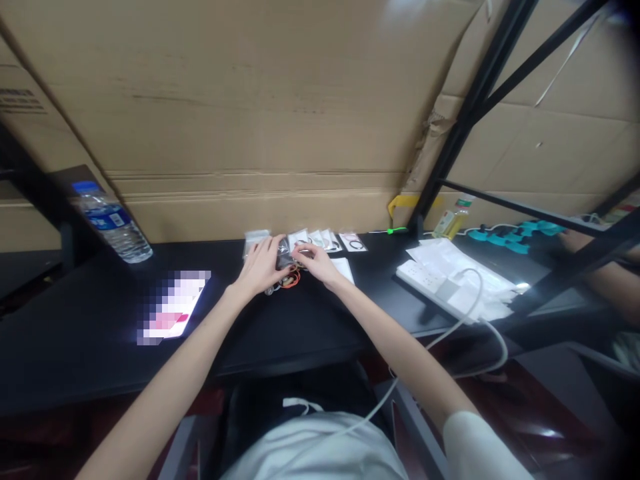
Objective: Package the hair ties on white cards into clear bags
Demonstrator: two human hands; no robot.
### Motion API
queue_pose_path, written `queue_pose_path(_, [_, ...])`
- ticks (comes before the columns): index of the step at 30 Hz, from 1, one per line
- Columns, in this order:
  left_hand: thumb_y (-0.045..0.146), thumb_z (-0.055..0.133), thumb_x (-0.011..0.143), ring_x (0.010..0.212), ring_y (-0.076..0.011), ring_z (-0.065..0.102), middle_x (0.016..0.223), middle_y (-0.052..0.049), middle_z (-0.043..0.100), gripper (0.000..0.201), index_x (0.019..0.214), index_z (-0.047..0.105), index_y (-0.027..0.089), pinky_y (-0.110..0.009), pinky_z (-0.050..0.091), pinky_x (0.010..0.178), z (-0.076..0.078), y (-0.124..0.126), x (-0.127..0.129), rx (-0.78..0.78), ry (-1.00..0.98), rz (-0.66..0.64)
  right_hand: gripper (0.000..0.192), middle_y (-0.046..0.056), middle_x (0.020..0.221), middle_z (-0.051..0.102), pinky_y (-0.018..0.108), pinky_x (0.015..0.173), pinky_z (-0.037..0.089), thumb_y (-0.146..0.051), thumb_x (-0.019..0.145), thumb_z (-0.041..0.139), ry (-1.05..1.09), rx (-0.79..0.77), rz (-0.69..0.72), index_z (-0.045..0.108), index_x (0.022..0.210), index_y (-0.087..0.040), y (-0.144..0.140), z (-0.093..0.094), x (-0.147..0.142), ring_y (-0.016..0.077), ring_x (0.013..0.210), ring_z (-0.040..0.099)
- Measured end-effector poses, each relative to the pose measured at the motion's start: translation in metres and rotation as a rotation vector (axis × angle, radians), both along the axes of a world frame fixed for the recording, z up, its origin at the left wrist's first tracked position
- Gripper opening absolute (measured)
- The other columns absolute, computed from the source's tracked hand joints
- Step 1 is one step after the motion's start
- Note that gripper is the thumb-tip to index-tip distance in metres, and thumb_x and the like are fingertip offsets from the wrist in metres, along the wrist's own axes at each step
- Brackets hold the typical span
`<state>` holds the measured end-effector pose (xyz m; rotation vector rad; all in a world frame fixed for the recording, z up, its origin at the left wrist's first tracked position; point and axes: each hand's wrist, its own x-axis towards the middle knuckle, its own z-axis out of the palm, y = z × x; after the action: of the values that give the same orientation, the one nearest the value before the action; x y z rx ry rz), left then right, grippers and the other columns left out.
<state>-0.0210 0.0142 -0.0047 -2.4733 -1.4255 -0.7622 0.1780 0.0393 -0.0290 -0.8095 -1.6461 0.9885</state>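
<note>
Thin orange and tan looped cords (291, 281): on black desk (300, 327), between left hand (261, 265) and right hand (316, 263). Left: fingers extended; right: fingers curled; either grip unclear. Flat white packets (326, 239): row behind.

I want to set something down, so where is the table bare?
Bare black tabletop: between flat white sheet and white rectangular power strip; also left of glowing rectangular phone. Crowded: around left hand and right hand, with orange looped cord and small plastic packets.
</note>
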Motion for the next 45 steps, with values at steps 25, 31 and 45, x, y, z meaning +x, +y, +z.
queue_pose_path(25, [0.031,0.059,0.09,0.124,-0.0361,0.059,0.129,-0.015,0.067,0.044,0.132,0.054,0.021,-0.051,0.045,0.102,0.003,0.003,-0.004,0.047,-0.036,0.017,0.036,0.007,0.111,0.076,0.039,0.097,0.052,-0.042,0.108,0.049,-0.272,0.264,-0.208,0.08,0.107,-0.024,-0.006,0.009,0.003,0.0216,0.106,0.069])
queue_pose_path(31, [0.034,0.06,0.09,0.125,-0.0384,0.058,0.131,-0.017,0.066,0.047,0.134,0.054,0.019,-0.053,0.043,0.102,0.001,0.004,-0.004,0.064,-0.013,0.041,0.024,0.011,0.135,0.063,0.038,0.102,0.053,-0.045,0.099,0.068,-0.199,0.271,-0.181,0.079,0.1,-0.024,-0.01,0.008,-0.002,0.0227,0.128,0.061])
queue_pose_path(45, [0.048,0.064,0.091,0.122,-0.0377,0.059,0.128,-0.016,0.067,0.05,0.132,0.055,0.02,-0.052,0.043,0.102,0.003,-0.001,0.002,0.056,-0.018,0.013,0.031,0.009,0.138,0.064,0.038,0.109,0.051,-0.046,0.106,0.058,-0.228,0.276,-0.084,0.083,0.104,-0.027,-0.014,0.02,0.004,0.0224,0.132,0.061])
